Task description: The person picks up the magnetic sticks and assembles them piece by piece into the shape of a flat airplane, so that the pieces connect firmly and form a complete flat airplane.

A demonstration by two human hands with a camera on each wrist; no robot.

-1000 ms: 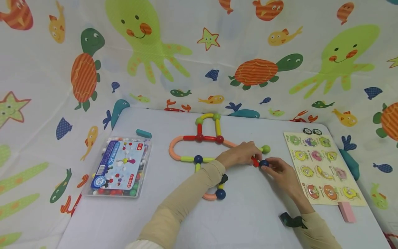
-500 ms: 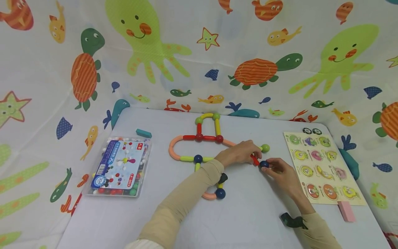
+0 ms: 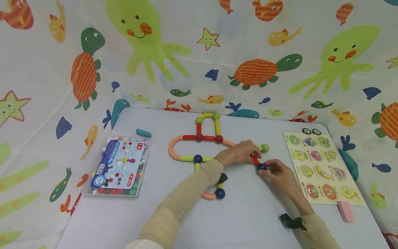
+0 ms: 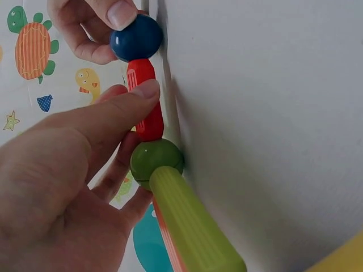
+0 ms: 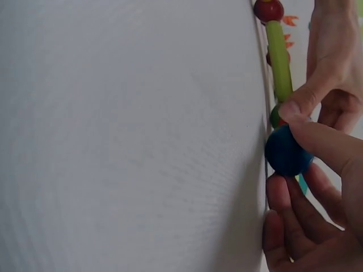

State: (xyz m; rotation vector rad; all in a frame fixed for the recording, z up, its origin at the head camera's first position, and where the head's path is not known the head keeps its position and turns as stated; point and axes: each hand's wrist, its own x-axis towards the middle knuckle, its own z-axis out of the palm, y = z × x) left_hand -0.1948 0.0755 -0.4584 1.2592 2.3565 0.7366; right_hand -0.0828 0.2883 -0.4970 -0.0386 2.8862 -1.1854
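My left hand (image 3: 237, 154) pinches a short red rod (image 4: 148, 123) between thumb and fingers. One end of that rod meets a dark blue ball (image 4: 138, 37), and a green ball (image 4: 153, 161) sits at its other end. A yellow-green rod (image 4: 195, 221) runs on from the green ball. From the right side, my right hand (image 3: 281, 176) grips the blue ball, its thumb on top. These pieces join a flat figure of colored rods and balls, including a red ball (image 3: 219, 139) and a curved salmon rod (image 3: 172, 147). My left forearm hides part of the figure.
A clear box (image 3: 144, 173) of small balls and parts stands at left, a teal block (image 3: 143, 133) behind it. At right lies a wooden fruit puzzle board (image 3: 315, 173), with a pink block (image 3: 346, 211) at its near corner. A patterned curtain (image 3: 192, 62) hangs behind the table.
The blue ball and my right hand have shifted slightly toward the near side, and the red rod's angle has changed a little. My left hand stays almost where it was.
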